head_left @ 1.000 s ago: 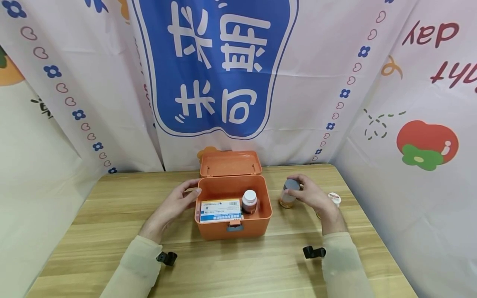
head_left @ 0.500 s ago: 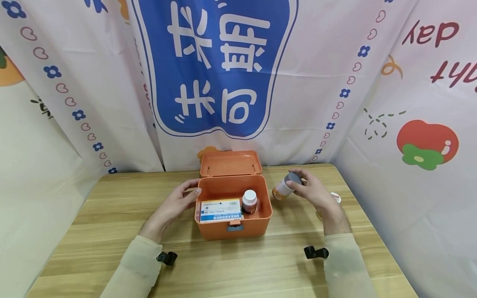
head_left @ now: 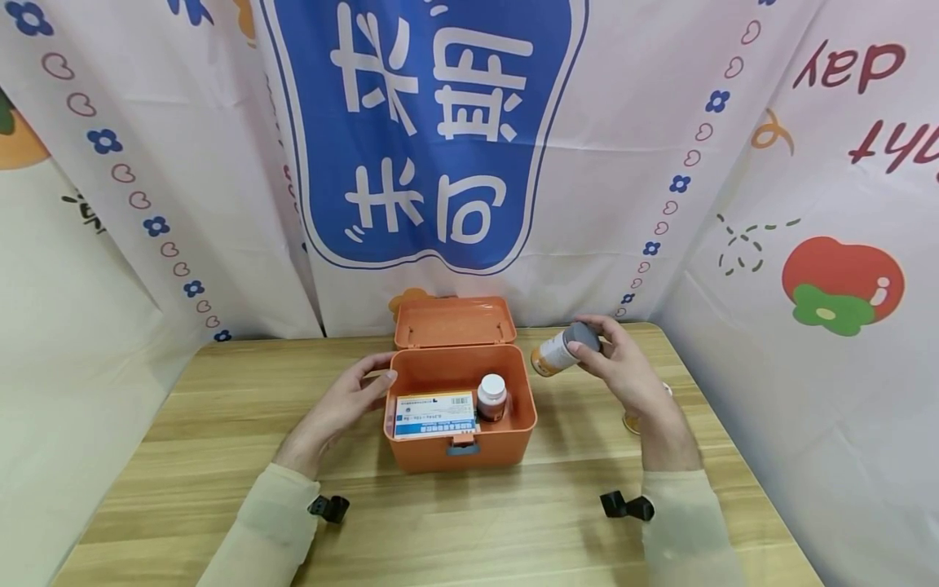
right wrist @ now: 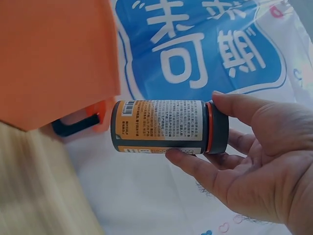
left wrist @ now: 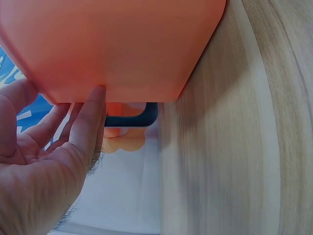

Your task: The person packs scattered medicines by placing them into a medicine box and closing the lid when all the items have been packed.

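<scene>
a white fabric backdrop with printed pictures and lettering (head_left: 601,212) rises behind a pale wood-grain table (head_left: 469,530). on the table stands a rectangular orange plastic box (head_left: 425,458), its orange lid (head_left: 455,322) tipped back. a knock from the right could make the box skid or turn, since only light contact seems to steady it.

that contact is the left hand (head_left: 350,401), loose and ungripping, set at the box's left side near the back corner, a fingertip touching the wall. the right hand (head_left: 629,371) reaches past the box's right side, palm partly open, thumb and fingers pinching a cylindrical orange-and-white bottle with a dark grey cap.

inside the box, a flat white-and-blue cardboard carton (head_left: 434,414) lies at the left. the orange-and-white bottle (head_left: 553,356) is outside, near the back right corner, clear of the box, tilted almost level with its base towards the box. it could slip or swing, i judge, because the hold is mostly at the cap end; a low pass could catch its base on the rim.

a small white-capped bottle (head_left: 491,397) stands upright beside the carton; a bottle lowered carelessly might tip it. another container (head_left: 631,422) is mostly hidden behind the right wrist.
</scene>
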Motion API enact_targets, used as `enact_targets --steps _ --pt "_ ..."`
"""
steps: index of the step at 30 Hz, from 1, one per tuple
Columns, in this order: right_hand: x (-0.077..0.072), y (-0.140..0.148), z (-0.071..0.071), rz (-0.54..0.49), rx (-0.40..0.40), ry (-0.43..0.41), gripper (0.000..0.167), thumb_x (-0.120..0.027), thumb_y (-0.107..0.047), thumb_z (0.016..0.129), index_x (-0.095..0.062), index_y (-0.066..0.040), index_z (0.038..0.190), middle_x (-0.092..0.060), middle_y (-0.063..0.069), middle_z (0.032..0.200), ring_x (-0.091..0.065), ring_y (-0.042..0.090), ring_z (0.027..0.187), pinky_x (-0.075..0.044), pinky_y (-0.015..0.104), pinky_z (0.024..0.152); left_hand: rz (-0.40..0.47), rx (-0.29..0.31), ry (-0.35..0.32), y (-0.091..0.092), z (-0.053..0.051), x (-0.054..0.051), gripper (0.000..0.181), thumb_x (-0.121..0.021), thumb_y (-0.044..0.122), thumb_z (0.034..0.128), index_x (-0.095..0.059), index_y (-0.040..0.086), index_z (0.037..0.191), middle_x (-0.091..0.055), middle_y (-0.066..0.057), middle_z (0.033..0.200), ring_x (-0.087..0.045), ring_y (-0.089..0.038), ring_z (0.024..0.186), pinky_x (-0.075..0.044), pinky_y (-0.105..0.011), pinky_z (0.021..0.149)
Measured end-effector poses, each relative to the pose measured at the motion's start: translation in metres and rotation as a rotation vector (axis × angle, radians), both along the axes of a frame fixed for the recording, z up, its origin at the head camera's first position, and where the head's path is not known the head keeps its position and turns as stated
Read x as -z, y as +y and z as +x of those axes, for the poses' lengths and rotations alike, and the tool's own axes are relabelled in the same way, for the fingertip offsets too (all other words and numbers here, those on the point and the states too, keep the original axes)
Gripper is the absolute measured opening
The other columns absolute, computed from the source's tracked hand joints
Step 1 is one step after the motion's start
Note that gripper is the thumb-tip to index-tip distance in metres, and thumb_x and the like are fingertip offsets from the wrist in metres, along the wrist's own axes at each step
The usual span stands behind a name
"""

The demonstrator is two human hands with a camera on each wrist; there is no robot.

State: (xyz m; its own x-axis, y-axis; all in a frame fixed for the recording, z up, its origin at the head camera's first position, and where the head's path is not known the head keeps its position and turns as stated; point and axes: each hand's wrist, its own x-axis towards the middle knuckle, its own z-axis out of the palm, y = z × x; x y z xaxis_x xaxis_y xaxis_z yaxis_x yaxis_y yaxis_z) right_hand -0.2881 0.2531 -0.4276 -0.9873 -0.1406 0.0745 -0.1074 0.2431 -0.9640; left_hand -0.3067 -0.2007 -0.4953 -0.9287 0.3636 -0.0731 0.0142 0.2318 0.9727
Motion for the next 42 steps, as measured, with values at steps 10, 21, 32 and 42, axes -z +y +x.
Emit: enact_targets --steps 10,21,32,42 --pt "-0.020 -0.007 0.013 -0.024 -0.003 0.026 0.058 -0.066 -0.007 0.120 -0.044 0.004 0.172 -0.044 0.028 0.162 -0.067 0.013 0.133 -0.062 0.014 0.107 -0.003 -0.004 -0.002 0.000 0.000 0.000 0.065 -0.058 0.024 0.1257 -0.034 -0.001 0.181 -0.040 -0.032 0.182 -0.054 -0.057 0.163 -0.058 -0.060 0.130" --pt "-0.027 -0.012 0.018 -0.042 -0.023 0.049 0.056 -0.063 -0.004 0.119 -0.043 0.008 0.170 -0.043 0.030 0.162 -0.068 0.005 0.126 -0.063 0.014 0.105 -0.007 -0.006 -0.002 -0.001 0.000 0.001 0.066 -0.058 0.024 0.1258 -0.034 -0.001 0.181 -0.040 -0.032 0.183 -0.053 -0.057 0.164 -0.057 -0.061 0.130" --pt "-0.023 -0.023 0.021 -0.057 -0.075 0.040 0.057 -0.067 -0.003 0.117 -0.047 0.007 0.169 -0.052 0.028 0.159 -0.069 0.004 0.127 -0.066 0.020 0.107 -0.008 -0.007 -0.002 -0.001 0.000 0.001 0.065 -0.058 0.025 0.1259 -0.035 -0.001 0.181 -0.040 -0.032 0.182 -0.052 -0.057 0.165 -0.057 -0.061 0.131" --pt "-0.014 -0.034 0.019 0.007 -0.185 0.052 0.052 -0.070 -0.005 0.117 -0.054 0.002 0.165 -0.057 0.029 0.158 -0.070 0.022 0.133 -0.066 0.024 0.105 -0.001 -0.009 -0.010 0.000 0.000 0.000 0.065 -0.058 0.025 0.1260 -0.035 0.000 0.181 -0.041 -0.031 0.182 -0.052 -0.056 0.165 -0.056 -0.062 0.131"
